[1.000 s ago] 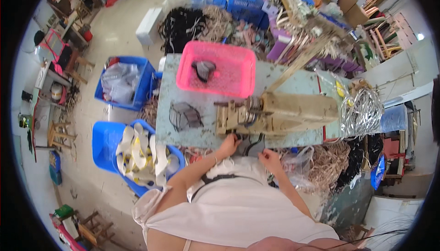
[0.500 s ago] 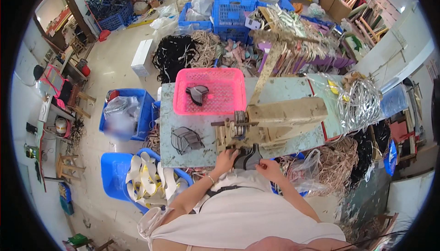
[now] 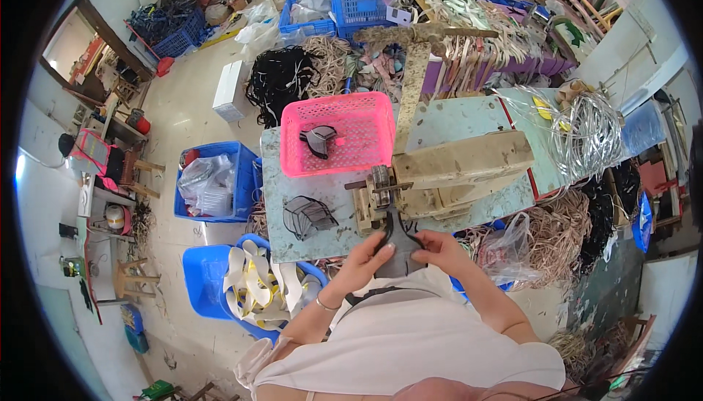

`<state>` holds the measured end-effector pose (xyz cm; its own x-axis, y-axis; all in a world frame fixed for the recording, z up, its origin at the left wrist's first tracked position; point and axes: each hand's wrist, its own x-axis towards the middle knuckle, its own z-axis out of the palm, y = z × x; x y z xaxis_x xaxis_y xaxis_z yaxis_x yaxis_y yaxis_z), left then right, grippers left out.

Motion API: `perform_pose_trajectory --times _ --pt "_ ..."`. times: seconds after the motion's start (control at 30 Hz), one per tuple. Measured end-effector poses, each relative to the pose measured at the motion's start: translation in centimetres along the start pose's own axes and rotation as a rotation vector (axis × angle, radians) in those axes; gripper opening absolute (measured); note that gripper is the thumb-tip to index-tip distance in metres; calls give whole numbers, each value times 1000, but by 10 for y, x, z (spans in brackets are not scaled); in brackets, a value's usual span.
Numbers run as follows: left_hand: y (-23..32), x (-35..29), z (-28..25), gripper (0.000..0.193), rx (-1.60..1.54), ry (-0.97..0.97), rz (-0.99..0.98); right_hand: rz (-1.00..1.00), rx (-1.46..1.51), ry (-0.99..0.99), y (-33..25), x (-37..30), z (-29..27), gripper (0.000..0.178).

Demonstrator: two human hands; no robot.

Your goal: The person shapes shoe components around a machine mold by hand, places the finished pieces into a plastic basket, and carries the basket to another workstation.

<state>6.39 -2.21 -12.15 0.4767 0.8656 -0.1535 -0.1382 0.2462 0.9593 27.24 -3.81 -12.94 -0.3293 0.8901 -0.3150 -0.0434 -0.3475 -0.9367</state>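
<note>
Both my hands grip a grey shoe-upper-like piece with black edging [image 3: 400,260] at the front edge of the table. My left hand [image 3: 365,260] pinches its left side, thumb on top. My right hand [image 3: 442,251] pinches the right side. The piece's far end reaches the front of an old beige sewing machine [image 3: 461,170]; whether it lies under the needle is hidden. Left of the machine lie dark mesh pieces with black edges [image 3: 307,216]. A similar grey, black-edged piece [image 3: 320,140] rests in a pink plastic basket [image 3: 287,145] behind them.
The pale green worktable [image 3: 282,243] carries the machine. Left of it stand a blue crate of plastic bags [image 3: 249,181] and a blue tub [image 3: 201,280] beside cream-and-yellow strips [image 3: 256,284]. Silver strips [image 3: 586,141] lie at the right; blue crates [image 3: 366,2] are stacked behind.
The grey piece has come back toward me, away from the machine, and more of it shows. Both hands now grip its sides nearer my body. The whole view has shifted slightly.
</note>
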Motion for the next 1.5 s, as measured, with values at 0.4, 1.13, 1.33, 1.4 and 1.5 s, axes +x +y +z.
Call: perform_pose_trajectory --times 0.4,1.13,1.33,1.4,1.5 --pt "-16 42 -28 23 263 368 134 -24 114 161 -2 50 -6 22" --pt "-172 33 -252 36 254 1070 58 201 -1208 54 152 53 -26 47" --pt "-200 37 -224 33 1077 1380 -122 22 -1267 182 192 68 -25 37" --pt "-154 44 -178 31 1182 1437 255 22 -1257 192 193 62 -29 34" --pt "-128 42 -119 26 1013 1065 397 -9 -1240 166 177 55 -29 31"
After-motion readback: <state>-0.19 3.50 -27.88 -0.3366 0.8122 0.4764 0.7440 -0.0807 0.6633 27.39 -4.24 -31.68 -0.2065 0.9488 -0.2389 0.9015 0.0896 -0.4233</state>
